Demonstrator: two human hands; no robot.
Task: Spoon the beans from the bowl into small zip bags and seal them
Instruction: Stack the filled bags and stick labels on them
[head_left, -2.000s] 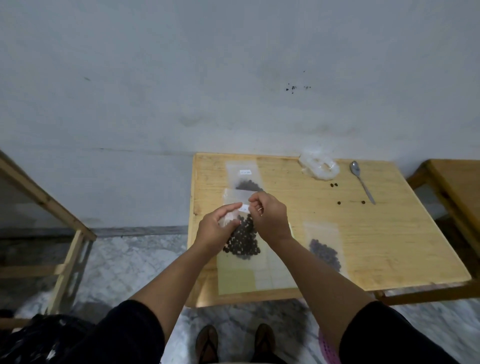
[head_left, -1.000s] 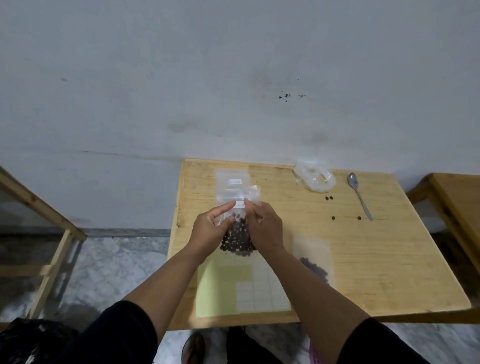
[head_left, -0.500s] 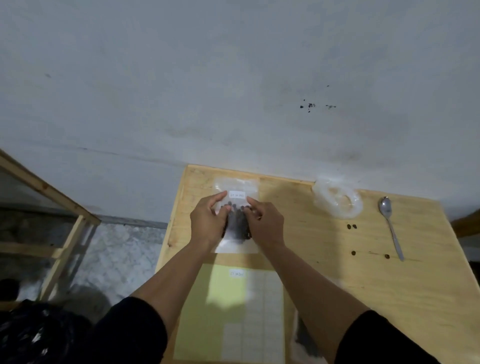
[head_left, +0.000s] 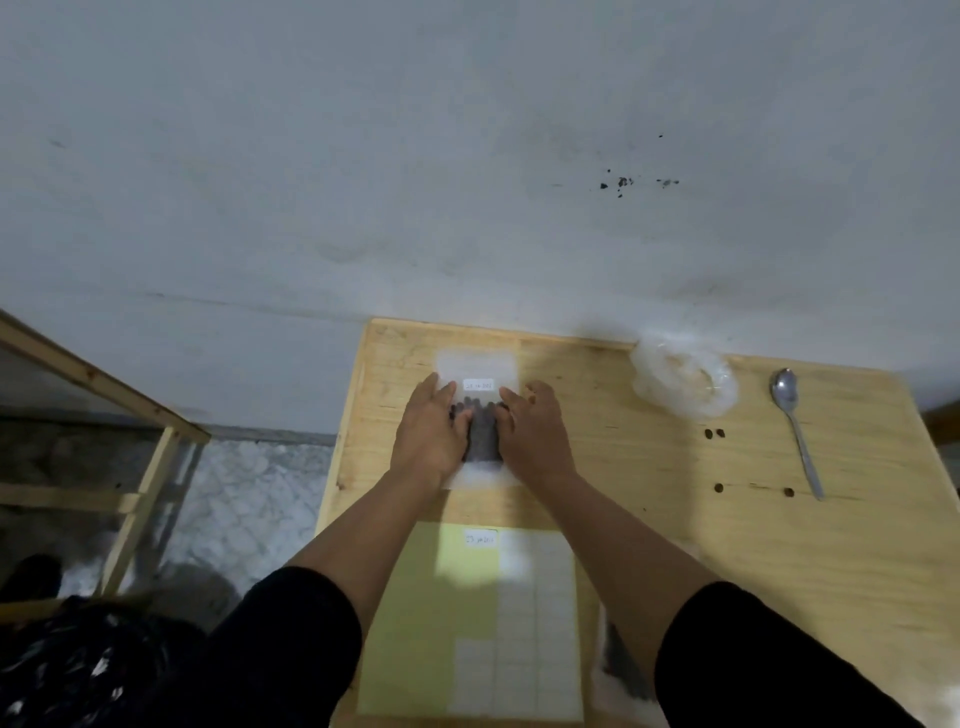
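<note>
A small clear zip bag of dark beans (head_left: 481, 441) with a white label lies flat on the far left part of the wooden table (head_left: 675, 545). My left hand (head_left: 430, 439) and my right hand (head_left: 534, 441) rest on it side by side, palms down, fingers fairly straight, pressing its two sides. Clear plastic shows beyond my fingertips; whether that is a second bag underneath I cannot tell. The clear bowl (head_left: 684, 382) stands at the back right, and the metal spoon (head_left: 795, 426) lies to its right.
A few loose beans (head_left: 714, 433) lie between the bowl and the spoon. A yellow sheet of white stickers (head_left: 467, 618) lies near the front edge. Another bean bag (head_left: 623, 670) is partly hidden behind my right arm. A wooden frame (head_left: 104, 395) stands to the left.
I held the bean bag up in both hands, pinching its top. It has since moved to the far left of the table and been laid flat, and both hands now press on it.
</note>
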